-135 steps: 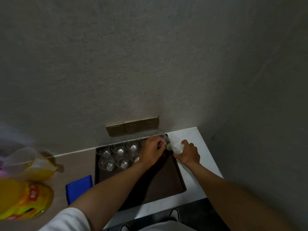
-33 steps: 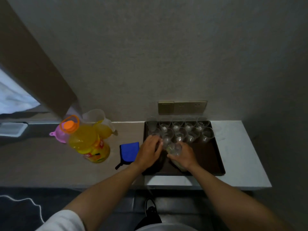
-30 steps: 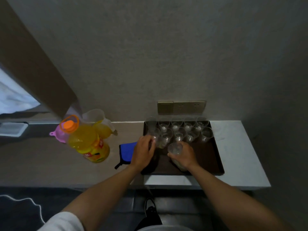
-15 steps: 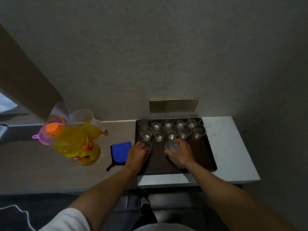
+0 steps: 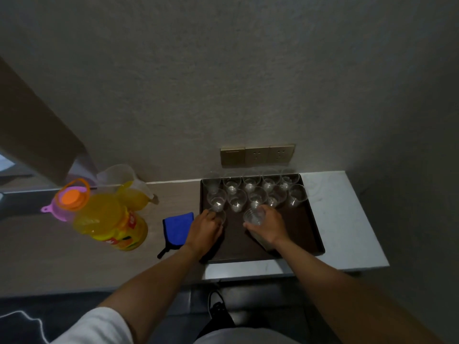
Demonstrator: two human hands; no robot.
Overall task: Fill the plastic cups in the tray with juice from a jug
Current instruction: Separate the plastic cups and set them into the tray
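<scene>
Plastic cups (image 5: 252, 192) seemingly beyond both hands (image 5: 238, 225)

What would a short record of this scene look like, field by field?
tray: dark tray on the counter, clear cups in two rows at the back
left hand: left hand grips one cup standing in the tray
right hand: right hand holds a stack of cups
juice: none poured yet; jug and juice bottle stand left
cloth: blue cloth beside the tray

I see a blue cloth (image 5: 178, 228) lying on the counter (image 5: 49, 254) beside a yellow juice bottle (image 5: 109, 220) with an orange cap, a pink funnel (image 5: 57, 211) behind it, and brass wall sockets (image 5: 257, 155) above.
</scene>
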